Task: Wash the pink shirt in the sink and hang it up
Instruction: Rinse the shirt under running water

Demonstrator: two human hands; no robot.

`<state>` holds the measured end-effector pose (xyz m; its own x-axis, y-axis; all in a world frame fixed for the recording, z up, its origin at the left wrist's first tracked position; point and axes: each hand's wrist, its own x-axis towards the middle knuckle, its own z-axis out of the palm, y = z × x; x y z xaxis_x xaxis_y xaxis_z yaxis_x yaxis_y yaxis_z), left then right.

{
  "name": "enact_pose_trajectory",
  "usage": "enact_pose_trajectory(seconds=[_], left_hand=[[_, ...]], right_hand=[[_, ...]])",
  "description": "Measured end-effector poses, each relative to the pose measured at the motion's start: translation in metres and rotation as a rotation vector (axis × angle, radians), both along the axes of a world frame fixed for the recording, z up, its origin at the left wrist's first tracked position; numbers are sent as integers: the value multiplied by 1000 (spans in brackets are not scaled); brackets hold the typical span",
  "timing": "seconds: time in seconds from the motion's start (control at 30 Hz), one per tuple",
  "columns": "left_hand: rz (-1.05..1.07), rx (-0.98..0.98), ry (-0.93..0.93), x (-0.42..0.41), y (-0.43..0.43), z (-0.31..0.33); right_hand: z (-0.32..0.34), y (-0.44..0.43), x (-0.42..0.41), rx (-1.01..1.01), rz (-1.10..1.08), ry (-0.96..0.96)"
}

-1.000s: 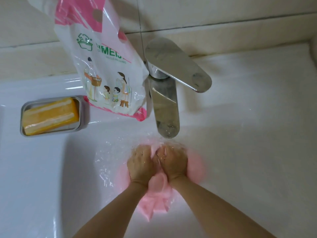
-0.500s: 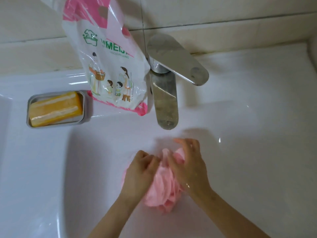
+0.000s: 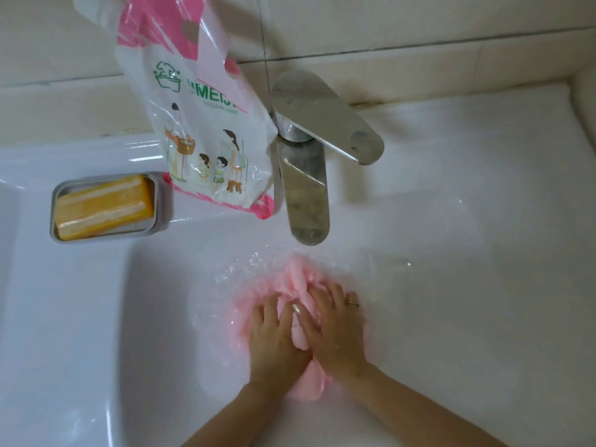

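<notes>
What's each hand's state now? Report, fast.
Left hand: open, fingers spread, pressing on the shirt.
Right hand: open, fingers fairly straight, pressing on the shirt.

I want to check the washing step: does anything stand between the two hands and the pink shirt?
Nothing visible does. The left hand and the right hand both press directly on the bunched pink shirt in the sink, below the faucet. The place for hanging it is out of view.
</notes>
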<state>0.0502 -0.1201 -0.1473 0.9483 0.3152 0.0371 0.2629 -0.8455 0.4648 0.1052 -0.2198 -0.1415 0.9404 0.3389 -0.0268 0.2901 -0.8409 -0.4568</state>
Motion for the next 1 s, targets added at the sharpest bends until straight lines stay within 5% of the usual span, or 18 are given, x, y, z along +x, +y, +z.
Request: enact_pose_trajectory(seconds=[0.23,0.47,0.6,0.67,0.77,0.9,1.0], left_hand=[[8,95,-39,14,12,-17],[-199,244,-53,42,27,-17],[-356,290,215,61,38,-5],[-298,122,354,68,44,7],[-106,-249,242,57,50,20],[338,-16,42,24,45,16],[554,-452,232,33,37,25]], right_hand=[[-26,9,19,-41,-2,-160],[-22,23,44,-115,-92,-14],[-18,24,51,-74,-147,154],[-18,22,50,65,-265,292],[-8,14,47,288,-431,364],[-4,7,37,30,-285,-5],[1,15,42,162,-163,220]])
